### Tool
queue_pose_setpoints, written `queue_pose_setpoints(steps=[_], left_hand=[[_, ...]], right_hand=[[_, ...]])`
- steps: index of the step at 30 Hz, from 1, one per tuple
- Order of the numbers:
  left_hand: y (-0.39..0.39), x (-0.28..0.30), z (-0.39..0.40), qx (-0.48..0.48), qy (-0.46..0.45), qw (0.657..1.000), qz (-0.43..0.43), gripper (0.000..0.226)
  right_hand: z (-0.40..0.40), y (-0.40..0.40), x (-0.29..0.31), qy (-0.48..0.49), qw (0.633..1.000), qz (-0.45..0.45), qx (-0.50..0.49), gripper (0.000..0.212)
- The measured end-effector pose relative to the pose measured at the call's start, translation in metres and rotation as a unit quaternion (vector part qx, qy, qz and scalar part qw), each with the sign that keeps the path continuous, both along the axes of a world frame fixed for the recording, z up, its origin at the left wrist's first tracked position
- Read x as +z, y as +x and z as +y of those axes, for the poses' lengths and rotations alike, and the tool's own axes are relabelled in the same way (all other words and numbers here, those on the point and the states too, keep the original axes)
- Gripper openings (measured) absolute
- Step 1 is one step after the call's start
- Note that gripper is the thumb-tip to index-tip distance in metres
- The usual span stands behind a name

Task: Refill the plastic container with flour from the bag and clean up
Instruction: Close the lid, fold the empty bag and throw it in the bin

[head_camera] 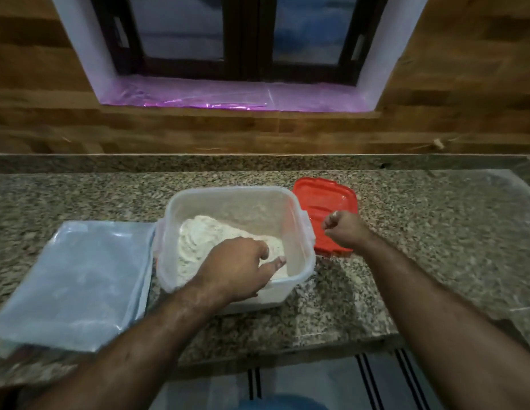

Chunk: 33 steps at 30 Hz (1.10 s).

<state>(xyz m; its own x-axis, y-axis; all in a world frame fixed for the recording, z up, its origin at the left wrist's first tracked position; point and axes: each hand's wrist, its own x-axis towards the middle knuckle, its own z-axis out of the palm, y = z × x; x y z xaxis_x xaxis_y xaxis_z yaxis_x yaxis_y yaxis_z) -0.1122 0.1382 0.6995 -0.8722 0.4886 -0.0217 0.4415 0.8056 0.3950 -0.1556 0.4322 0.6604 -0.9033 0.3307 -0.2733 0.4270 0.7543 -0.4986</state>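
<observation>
Your plastic container: clear, square box, lid off, upright on counter, near front edge, about middle. Flour inside: white heap, low, fills only bottom part, piled more toward left and back. Red lid: flat on counter, just right of container and a bit behind, partly hidden by container's corner. Your bag: pale blue-clear plastic, lies flat and looks almost flat-empty, left of container, touching its left side, near counter's front edge.
</observation>
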Motion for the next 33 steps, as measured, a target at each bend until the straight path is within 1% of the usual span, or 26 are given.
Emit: queue_pose_setpoints(steps=[2, 4, 5, 7, 10, 12, 13, 16, 19, 21, 22, 25, 27, 28, 29, 31, 33], left_hand=[[-0.002, -0.003, 0.002, 0.033, -0.026, 0.999, 0.008, 0.060], [-0.002, -0.006, -0.001, 0.056, -0.028, 0.998, -0.009, 0.057], [-0.001, -0.005, -0.001, 0.065, -0.032, 0.997, -0.015, 0.055], [0.001, -0.003, 0.000, 0.081, -0.039, 0.996, -0.016, 0.052], [0.005, -0.001, 0.003, 0.109, -0.046, 0.993, 0.004, 0.053], [0.006, -0.003, 0.003, 0.114, -0.046, 0.992, 0.016, 0.054], [0.006, -0.003, 0.002, 0.117, -0.045, 0.992, 0.020, 0.054], [0.007, -0.003, 0.003, 0.121, -0.042, 0.991, 0.030, 0.052], [0.008, -0.005, 0.002, 0.125, -0.026, 0.991, 0.026, 0.056], [0.007, -0.003, 0.001, 0.130, 0.007, 0.991, 0.026, 0.062], [0.007, 0.000, 0.000, 0.133, 0.031, 0.990, 0.036, 0.065], [-0.005, 0.021, 0.000, 0.168, 0.084, 0.978, 0.092, 0.069], [-0.020, 0.040, -0.003, 0.215, 0.160, 0.959, 0.091, 0.066], [-0.029, 0.048, -0.006, 0.243, 0.221, 0.941, 0.081, 0.066], [-0.039, 0.056, -0.009, 0.270, 0.286, 0.917, 0.070, 0.066], [-0.058, 0.073, -0.018, 0.312, 0.418, 0.852, 0.042, 0.069], [-0.075, 0.089, -0.032, 0.329, 0.519, 0.789, -0.013, 0.072]], right_hand=[[0.011, 0.001, -0.029, 0.026, 0.995, -0.062, 0.073, 0.018], [0.020, -0.004, -0.065, 0.053, 0.984, -0.115, 0.125, 0.027], [0.023, -0.007, -0.083, 0.079, 0.979, -0.119, 0.146, 0.029], [0.023, -0.011, -0.105, 0.140, 0.971, -0.091, 0.170, 0.029], [0.008, -0.001, -0.087, 0.199, 0.965, -0.023, 0.170, 0.017], [0.001, -0.002, -0.080, 0.226, 0.962, 0.051, 0.144, 0.014], [-0.003, -0.005, -0.075, 0.230, 0.960, 0.101, 0.119, 0.016], [-0.011, -0.019, -0.051, 0.187, 0.946, 0.264, 0.027, 0.021], [-0.019, -0.038, -0.006, 0.089, 0.930, 0.357, -0.016, 0.021], [-0.029, -0.042, 0.029, 0.017, 0.915, 0.402, -0.014, 0.022], [-0.035, -0.041, 0.047, -0.004, 0.904, 0.428, -0.003, 0.022], [-0.054, -0.032, 0.096, -0.032, 0.874, 0.482, 0.063, 0.021], [-0.065, -0.027, 0.123, -0.049, 0.852, 0.506, 0.126, 0.020], [-0.071, -0.024, 0.136, -0.066, 0.842, 0.515, 0.148, 0.020], [-0.076, -0.020, 0.147, -0.091, 0.835, 0.519, 0.156, 0.020], [-0.085, -0.012, 0.169, -0.168, 0.830, 0.509, 0.153, 0.018], [-0.092, -0.008, 0.185, -0.282, 0.825, 0.471, 0.129, 0.018]])
